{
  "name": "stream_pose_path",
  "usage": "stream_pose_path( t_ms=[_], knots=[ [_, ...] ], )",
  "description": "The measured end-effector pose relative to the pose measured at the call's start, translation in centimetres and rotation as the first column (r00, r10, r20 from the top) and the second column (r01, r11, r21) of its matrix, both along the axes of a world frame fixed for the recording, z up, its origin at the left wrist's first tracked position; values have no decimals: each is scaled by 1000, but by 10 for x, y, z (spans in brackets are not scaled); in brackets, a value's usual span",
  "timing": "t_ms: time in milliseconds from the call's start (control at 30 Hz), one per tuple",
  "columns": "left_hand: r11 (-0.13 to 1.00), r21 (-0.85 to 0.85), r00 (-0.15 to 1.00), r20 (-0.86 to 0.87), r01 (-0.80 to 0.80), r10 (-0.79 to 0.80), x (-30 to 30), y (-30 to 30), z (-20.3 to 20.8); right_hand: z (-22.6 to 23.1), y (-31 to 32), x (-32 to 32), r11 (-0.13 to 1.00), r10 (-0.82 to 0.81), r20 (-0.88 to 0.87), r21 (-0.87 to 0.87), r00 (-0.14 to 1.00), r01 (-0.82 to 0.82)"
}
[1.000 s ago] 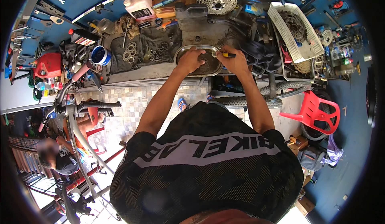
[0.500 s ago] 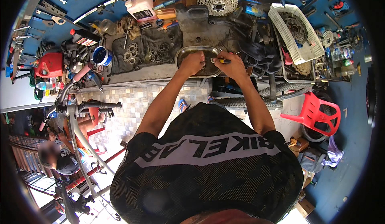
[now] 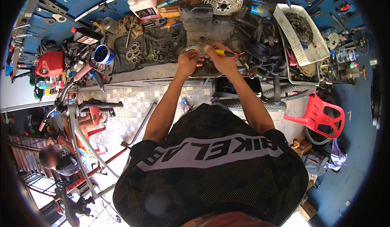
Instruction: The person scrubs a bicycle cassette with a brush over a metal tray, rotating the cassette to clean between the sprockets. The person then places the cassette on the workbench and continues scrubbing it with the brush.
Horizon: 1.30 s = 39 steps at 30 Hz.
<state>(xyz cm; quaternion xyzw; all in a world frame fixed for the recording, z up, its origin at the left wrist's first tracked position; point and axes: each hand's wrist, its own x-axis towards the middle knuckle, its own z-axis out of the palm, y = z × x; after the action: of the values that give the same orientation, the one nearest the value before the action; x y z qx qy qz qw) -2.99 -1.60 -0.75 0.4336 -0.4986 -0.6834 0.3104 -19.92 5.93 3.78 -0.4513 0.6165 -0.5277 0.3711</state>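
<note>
Both hands are over an oval metal tray at the front of the workbench. My left hand is closed, its fingertips round a small part that I cannot make out. My right hand grips a slim tool with a yellow-and-black handle. The handle slants out to the right of my fingers, and the tool's working end is hidden near my left fingertips. Left of the tray, sprockets and small metal parts lie on a dark cloth.
A large cassette and a dark jug stand behind the tray. To the right are a dark rag and a white basket. A blue tub and bicycle frame are left. A person sits lower left.
My right hand has moved left, close to my left hand, and more of the yellow-and-black handle now shows. My left hand has shifted slightly left.
</note>
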Motion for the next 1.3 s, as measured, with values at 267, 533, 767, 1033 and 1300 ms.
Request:
stream_pose_path(
  t_ms=[267, 533, 767, 1033, 1300],
  knots=[
    [998, -59, 999, -20, -34, 33, 6, -4, 14, -7, 9, -5, 988, -62, -182, -152, 981, 35],
    [997, -10, 997, -28, -78, 78, 14, -8, 11, 11, 20, -8, 963, 212, -165, -133, 963, -235],
    [998, -19, 998, 36, -52, 52, 17, -13, 11, 17, 21, -5, 898, 286, -335, -234, 898, -374],
    [999, 31, 1000, -3, -29, 29, 17, -14, 7, 0, 12, -21, 908, 313, -290, -190, 905, -375],
    [872, -459, 939, 344, 169, -1, 11, -16, 20, 9, 26, -45, 985, 99, -328, -99, 940, -138]
  ],
)
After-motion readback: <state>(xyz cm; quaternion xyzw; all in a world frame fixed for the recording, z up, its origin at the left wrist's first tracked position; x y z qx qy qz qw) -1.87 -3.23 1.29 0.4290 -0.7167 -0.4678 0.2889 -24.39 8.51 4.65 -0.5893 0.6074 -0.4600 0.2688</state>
